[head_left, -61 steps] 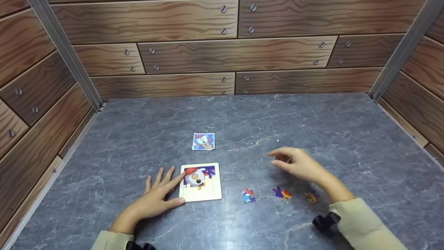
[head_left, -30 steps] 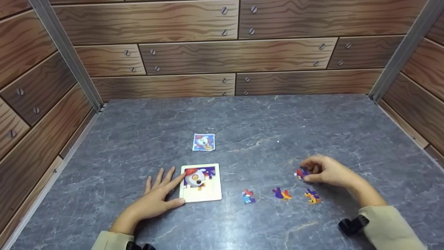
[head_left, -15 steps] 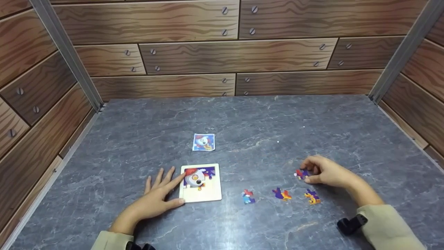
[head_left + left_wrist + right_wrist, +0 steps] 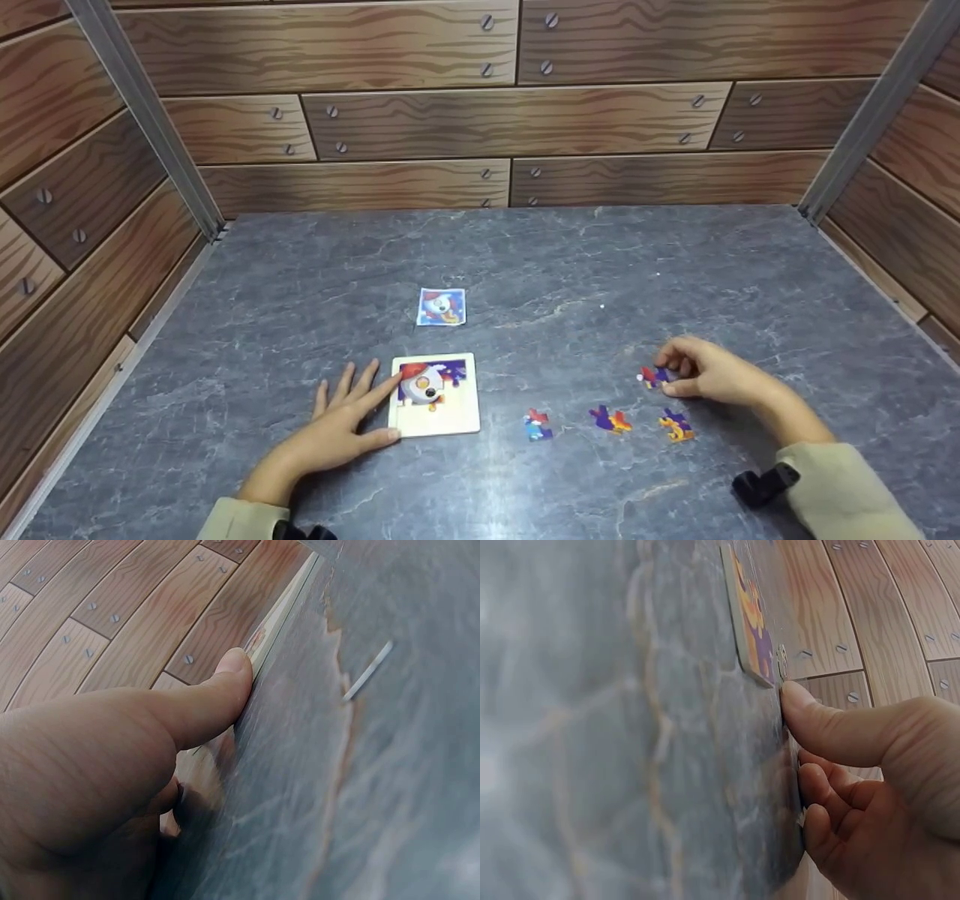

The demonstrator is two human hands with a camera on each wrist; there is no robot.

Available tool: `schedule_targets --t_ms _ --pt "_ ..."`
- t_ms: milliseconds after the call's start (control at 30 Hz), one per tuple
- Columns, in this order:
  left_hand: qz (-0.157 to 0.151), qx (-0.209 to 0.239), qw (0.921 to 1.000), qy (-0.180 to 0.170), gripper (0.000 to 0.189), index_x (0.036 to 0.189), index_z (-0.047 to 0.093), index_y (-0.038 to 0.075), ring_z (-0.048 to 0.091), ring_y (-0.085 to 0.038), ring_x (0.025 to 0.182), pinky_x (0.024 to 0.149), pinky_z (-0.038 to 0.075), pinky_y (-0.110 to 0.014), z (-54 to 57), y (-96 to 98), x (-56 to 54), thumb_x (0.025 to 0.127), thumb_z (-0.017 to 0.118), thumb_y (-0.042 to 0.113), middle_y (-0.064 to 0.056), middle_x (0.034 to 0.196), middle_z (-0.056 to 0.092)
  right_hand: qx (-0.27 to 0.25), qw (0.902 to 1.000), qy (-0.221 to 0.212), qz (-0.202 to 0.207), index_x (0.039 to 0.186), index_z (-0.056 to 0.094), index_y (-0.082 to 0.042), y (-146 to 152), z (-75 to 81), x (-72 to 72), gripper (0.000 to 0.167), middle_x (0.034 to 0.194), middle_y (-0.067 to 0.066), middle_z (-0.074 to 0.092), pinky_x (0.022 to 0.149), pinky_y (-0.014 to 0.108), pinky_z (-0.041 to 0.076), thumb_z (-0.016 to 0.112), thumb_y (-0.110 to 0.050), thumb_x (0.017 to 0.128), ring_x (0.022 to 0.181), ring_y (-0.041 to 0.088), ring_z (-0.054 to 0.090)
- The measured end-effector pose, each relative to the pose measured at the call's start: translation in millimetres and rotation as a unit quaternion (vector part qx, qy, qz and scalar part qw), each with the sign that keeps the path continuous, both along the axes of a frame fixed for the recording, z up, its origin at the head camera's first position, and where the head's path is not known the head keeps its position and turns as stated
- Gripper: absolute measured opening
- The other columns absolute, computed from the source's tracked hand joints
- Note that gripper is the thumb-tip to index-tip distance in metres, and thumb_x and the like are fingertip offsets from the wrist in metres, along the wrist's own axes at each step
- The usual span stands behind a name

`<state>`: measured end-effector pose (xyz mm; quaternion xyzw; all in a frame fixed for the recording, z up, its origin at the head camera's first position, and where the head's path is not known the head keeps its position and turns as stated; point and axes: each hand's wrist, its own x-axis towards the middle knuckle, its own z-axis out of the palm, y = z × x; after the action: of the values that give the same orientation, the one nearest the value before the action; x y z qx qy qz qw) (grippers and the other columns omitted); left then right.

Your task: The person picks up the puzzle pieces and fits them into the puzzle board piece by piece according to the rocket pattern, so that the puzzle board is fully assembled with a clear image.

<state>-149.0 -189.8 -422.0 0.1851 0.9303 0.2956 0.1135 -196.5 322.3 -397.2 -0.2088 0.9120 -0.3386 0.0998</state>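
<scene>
My left hand (image 4: 334,427) lies spread with straight fingers at the left side of a square puzzle board (image 4: 454,416). Its index fingertip touches the red part of the picture, and the thumb rests on the board's lower left edge. Pieces showing a white dog's head with a red hat fill the upper part of the frame; pale backing shows below. Off to the right, my right hand (image 4: 709,371) pinches a red and purple puzzle piece (image 4: 651,376) between thumb and curled fingers, low over the table. In the right wrist view, the thumb hides most of that piece.
Three loose puzzle pieces lie in a row: a red and light-blue one (image 4: 537,425), a purple and orange one (image 4: 610,419), and a yellow and purple one (image 4: 676,425). Beyond the board lies a small picture card (image 4: 441,307). Wood-patterned walls (image 4: 495,120) enclose the marbled table.
Over two seconds my right hand has moved right and slightly nearer, and the red and purple piece now shows at its fingertips. It has barely moved in the last second. My left hand stays put.
</scene>
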Motion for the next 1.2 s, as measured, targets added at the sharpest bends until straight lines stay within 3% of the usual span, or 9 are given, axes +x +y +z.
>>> schedule_targets --t_ms 667,900,1200 --pt "-0.002 -0.002 1.0 0.007 0.074 0.147 0.028 0.028 -0.012 -0.036 0.138 0.102 -0.018 -0.058 1.6 -0.7 -1.6 0.085 0.057 0.054 -0.01 0.155 0.005 -0.006 0.9997 0.025 -0.004 0.092 0.058 -0.004 4 -2.9 0.0 0.03 0.083 0.005 0.055 0.064 0.024 0.045 0.076 -0.022 0.078 0.075 0.013 0.051" --pt "-0.002 0.0 1.0 -0.003 0.075 0.147 0.027 0.029 -0.013 -0.035 0.138 0.101 -0.019 -0.058 2.6 0.7 -1.1 0.085 0.058 0.055 -0.009 0.155 0.004 -0.048 0.9983 0.005 -0.032 0.097 0.057 0.0 3 1.2 6.4 0.033 0.083 0.007 0.058 0.062 0.023 0.049 0.075 -0.021 0.08 0.073 0.012 0.055" --pt "0.001 0.002 1.0 -0.001 0.075 0.147 0.028 0.028 -0.013 -0.036 0.138 0.101 -0.019 -0.058 2.9 0.4 0.3 0.084 0.058 0.055 -0.009 0.155 0.005 -0.087 0.9949 0.043 -0.027 0.1 0.056 0.001 -10 6.6 11.7 0.031 0.086 0.009 0.06 0.066 0.024 0.051 0.072 -0.018 0.082 0.077 0.012 0.058"
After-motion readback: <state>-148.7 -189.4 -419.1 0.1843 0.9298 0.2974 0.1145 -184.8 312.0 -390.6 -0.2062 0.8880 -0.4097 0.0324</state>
